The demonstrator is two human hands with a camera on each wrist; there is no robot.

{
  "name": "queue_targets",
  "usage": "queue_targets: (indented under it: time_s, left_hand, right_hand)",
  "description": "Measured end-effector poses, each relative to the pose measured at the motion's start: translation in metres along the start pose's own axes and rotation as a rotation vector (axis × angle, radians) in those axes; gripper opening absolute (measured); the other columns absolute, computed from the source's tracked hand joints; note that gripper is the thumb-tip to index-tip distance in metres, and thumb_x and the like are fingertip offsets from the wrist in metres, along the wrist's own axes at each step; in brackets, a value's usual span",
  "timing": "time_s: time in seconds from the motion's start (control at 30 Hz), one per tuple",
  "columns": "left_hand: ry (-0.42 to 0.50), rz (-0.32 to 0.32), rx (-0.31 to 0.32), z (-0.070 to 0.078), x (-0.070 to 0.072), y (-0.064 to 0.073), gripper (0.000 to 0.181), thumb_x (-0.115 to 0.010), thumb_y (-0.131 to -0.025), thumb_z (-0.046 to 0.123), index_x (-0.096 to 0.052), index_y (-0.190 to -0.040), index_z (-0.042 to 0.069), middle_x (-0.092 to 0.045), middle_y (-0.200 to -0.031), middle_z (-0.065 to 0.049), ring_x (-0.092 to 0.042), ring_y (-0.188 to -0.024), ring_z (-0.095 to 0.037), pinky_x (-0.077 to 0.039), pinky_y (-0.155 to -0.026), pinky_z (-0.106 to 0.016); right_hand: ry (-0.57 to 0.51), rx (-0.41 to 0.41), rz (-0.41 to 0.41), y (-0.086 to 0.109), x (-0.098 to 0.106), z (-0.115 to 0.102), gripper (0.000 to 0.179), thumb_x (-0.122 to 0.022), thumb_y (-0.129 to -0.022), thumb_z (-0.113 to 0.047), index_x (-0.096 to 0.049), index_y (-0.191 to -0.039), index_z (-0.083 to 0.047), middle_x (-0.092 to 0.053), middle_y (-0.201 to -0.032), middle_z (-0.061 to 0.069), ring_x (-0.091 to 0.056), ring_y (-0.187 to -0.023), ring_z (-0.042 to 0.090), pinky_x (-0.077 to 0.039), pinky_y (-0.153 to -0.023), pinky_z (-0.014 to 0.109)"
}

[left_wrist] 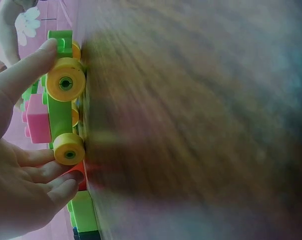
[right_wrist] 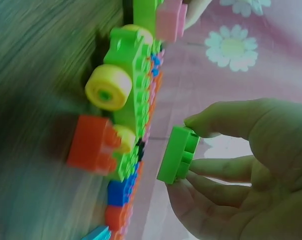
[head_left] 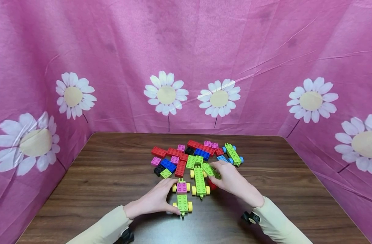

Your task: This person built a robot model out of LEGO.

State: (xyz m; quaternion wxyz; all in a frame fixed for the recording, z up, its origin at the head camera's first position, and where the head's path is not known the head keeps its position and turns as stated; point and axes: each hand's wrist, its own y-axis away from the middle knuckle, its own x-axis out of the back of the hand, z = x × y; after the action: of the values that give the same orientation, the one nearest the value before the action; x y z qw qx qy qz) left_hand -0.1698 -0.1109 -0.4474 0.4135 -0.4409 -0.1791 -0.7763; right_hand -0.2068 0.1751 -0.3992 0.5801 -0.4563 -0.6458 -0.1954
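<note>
My left hand [head_left: 156,198] holds a green toy car base [head_left: 182,202] with yellow wheels, thumb at its near end and fingers by the other end. A pink brick [head_left: 181,187] sits on the far part of that base. In the right wrist view, my right hand [right_wrist: 240,165] pinches a green brick [right_wrist: 175,155] between thumb and fingers, raised off the table. Between the hands stands a second green car base [head_left: 199,181] with yellow wheels and bare studs. A red brick [right_wrist: 91,145] lies beside it, partly hidden under my right hand in the head view.
Behind the hands several loose bricks lie close together, among them a blue brick [head_left: 168,165], a red brick [head_left: 180,168] and a black brick [head_left: 158,170]. A green car base with blue wheels [head_left: 233,155] stands at the far right. Pink flowered cloth [head_left: 192,51] surrounds the wooden table [head_left: 112,176].
</note>
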Motion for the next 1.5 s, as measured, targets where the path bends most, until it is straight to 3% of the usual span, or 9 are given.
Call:
queue_targets:
  time_s: [0.33,0.63,1.0,1.23,1.5]
  left_hand:
    - [-0.006,0.002,-0.009,0.002,-0.001,-0.001,0.098,-0.088,-0.068,0.048,-0.046,-0.138,-0.006,-0.056,-0.137,-0.018,-0.052,-0.128,-0.032,-0.044,-0.108,-0.049]
    - [-0.018,0.016,-0.022,-0.001,-0.004,-0.002,0.098,-0.088,-0.067,0.049,-0.047,-0.138,-0.005,-0.057,-0.136,-0.016,-0.052,-0.127,-0.031,-0.044,-0.107,-0.047]
    - [-0.002,0.019,-0.018,0.001,-0.004,-0.002,0.097,-0.088,-0.068,0.048,-0.047,-0.138,-0.005,-0.056,-0.137,-0.016,-0.052,-0.127,-0.03,-0.045,-0.107,-0.047]
    - [-0.004,0.025,-0.028,0.0,-0.005,-0.004,0.097,-0.087,-0.069,0.049,-0.046,-0.139,-0.005,-0.056,-0.137,-0.016,-0.052,-0.127,-0.03,-0.045,-0.107,-0.048]
    - [-0.004,0.044,-0.047,0.0,-0.005,-0.003,0.096,-0.087,-0.069,0.05,-0.046,-0.139,-0.004,-0.056,-0.137,-0.015,-0.053,-0.127,-0.029,-0.045,-0.106,-0.047]
  right_hand:
    - [-0.047,0.057,-0.04,-0.003,-0.007,-0.021,0.037,-0.078,-0.08,-0.014,-0.068,-0.111,0.004,-0.071,-0.094,0.011,-0.059,-0.076,0.012,-0.053,-0.064,0.023]
    - [-0.052,0.094,-0.07,-0.004,-0.013,-0.035,0.039,-0.078,-0.083,-0.016,-0.067,-0.114,0.004,-0.072,-0.104,0.013,-0.069,-0.09,0.021,-0.06,-0.075,0.034]
    - [-0.052,0.145,-0.073,-0.006,-0.019,-0.05,0.039,-0.078,-0.083,-0.018,-0.067,-0.115,0.002,-0.071,-0.105,0.012,-0.068,-0.093,0.021,-0.059,-0.078,0.033]
    - [-0.044,0.156,-0.091,-0.007,-0.021,-0.056,0.037,-0.078,-0.083,-0.02,-0.068,-0.112,0.0,-0.07,-0.099,0.008,-0.065,-0.086,0.016,-0.057,-0.073,0.028]
    - [-0.042,0.125,-0.142,-0.008,-0.024,-0.062,0.04,-0.076,-0.085,-0.024,-0.068,-0.116,0.0,-0.071,-0.107,0.01,-0.067,-0.092,0.02,-0.058,-0.08,0.036]
